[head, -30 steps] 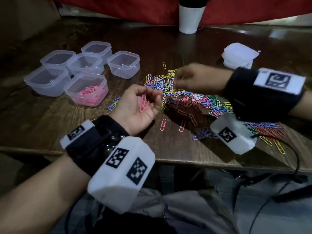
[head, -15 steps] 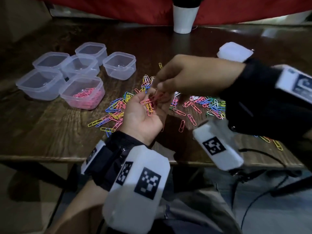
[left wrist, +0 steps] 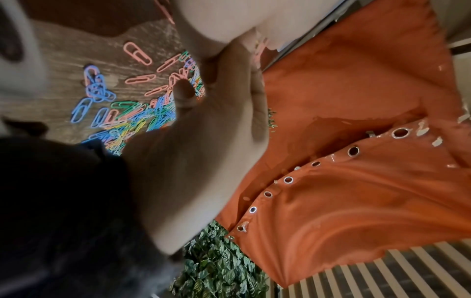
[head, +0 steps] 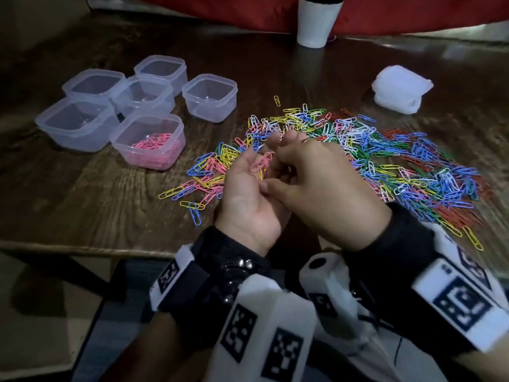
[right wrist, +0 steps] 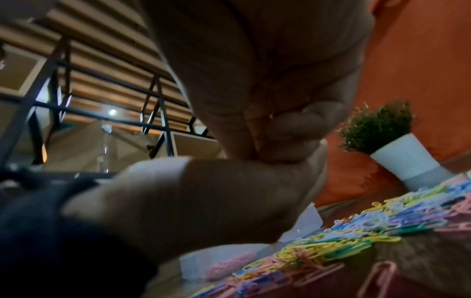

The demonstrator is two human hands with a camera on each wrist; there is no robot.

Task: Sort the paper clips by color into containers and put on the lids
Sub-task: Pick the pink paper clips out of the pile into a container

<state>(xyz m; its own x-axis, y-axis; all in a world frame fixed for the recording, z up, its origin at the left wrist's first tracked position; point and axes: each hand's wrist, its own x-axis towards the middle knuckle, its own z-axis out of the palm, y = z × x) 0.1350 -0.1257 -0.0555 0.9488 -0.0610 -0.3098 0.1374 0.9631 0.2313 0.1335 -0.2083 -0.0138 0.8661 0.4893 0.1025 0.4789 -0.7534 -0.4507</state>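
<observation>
My left hand point(head: 249, 194) cupped palm-up, cradling pink paper clips point(head: 261, 164) as batch for pink container point(head: 148, 140); my right hand point(head: 321, 186) fingers curled against it, contents hidden; cannot tell grip

1. Six tubs point(head: 209, 97), all without lid.
2. One tub point(head: 148, 140) with pink clips.
3. One heap of clips point(head: 385, 161), too many for counting.
4. One pot point(head: 316, 23).
5. Two hands point(head: 248, 194).

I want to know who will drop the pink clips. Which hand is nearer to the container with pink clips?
Left. The left hand is just to the right of the container with pink clips, cupping pink clips. The right hand lies beyond it, farther right.
</observation>
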